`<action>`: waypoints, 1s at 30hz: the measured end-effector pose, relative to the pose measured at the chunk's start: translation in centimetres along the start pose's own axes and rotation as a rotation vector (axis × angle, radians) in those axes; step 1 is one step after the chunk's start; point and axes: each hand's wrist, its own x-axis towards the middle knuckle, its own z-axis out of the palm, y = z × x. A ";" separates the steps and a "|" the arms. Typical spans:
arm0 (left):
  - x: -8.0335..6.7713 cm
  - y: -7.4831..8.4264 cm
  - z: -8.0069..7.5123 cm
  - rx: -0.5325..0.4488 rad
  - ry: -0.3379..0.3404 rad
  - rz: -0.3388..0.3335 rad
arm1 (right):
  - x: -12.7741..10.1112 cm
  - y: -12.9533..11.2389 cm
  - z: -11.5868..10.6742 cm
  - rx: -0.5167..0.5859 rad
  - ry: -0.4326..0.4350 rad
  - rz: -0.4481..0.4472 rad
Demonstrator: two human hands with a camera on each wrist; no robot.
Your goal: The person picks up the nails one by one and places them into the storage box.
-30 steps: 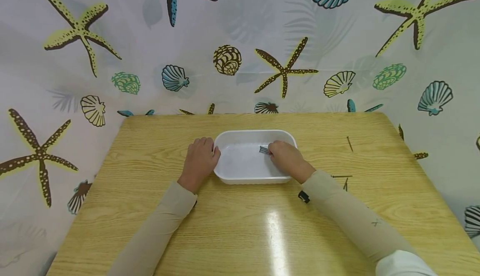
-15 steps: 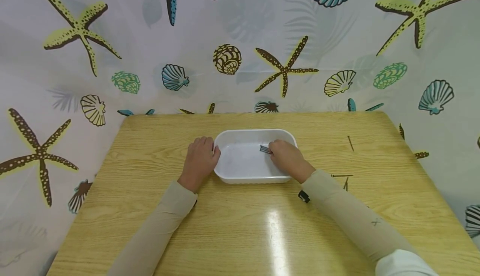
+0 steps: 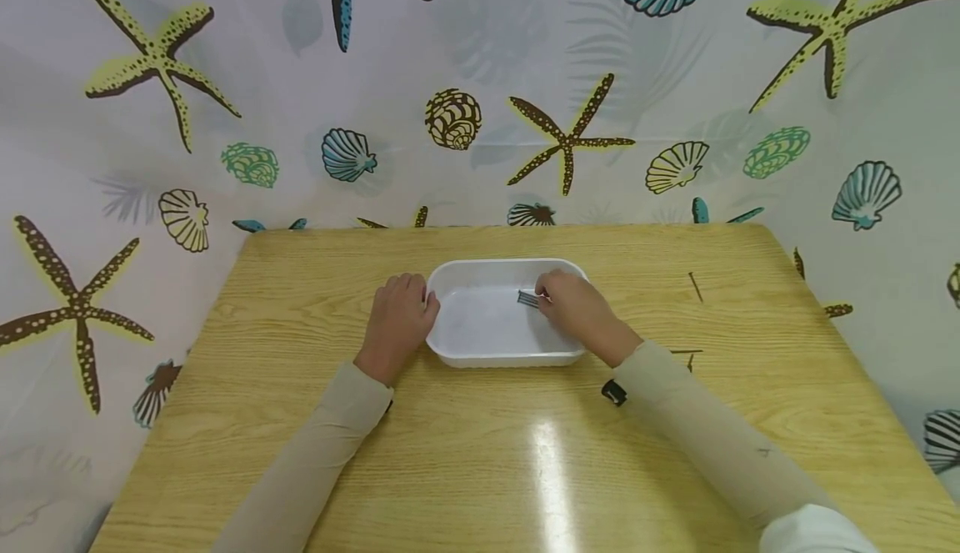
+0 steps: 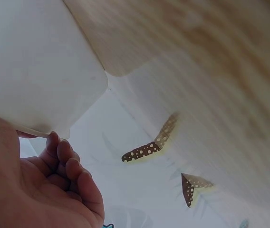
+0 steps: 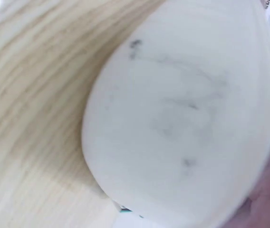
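A white plastic tray [image 3: 480, 324] stands on the wooden table. My left hand [image 3: 396, 317] grips its left end, with the thumb over the rim and the fingers outside. In the left wrist view, curled fingertips [image 4: 66, 154] touch the tray's edge [image 4: 44, 133]. My right hand [image 3: 581, 307] reaches into the tray's right part. Its fingertips pinch the right end of a small bunch of grey nails [image 3: 527, 298] near the tray floor; the far ends stick out to the left. In the right wrist view, the tray wall [image 5: 173, 118] hides most of that hand.
A single nail [image 3: 696, 287] lies on the table right of the tray. Closer to my right sleeve lie more nails [image 3: 686, 351], partly hidden by it. A patterned cloth [image 3: 405, 77] with shells and starfish hangs behind the table [image 3: 450, 453].
My right wrist and forearm have shifted slightly right, and the hand's fingers look a little less tightly curled. The bunch of nails, the tray and my left hand stay in place.
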 end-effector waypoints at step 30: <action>-0.1 0.1 -0.1 0.020 0.041 0.047 | -7.4 11.5 -6.8 0.127 0.197 0.282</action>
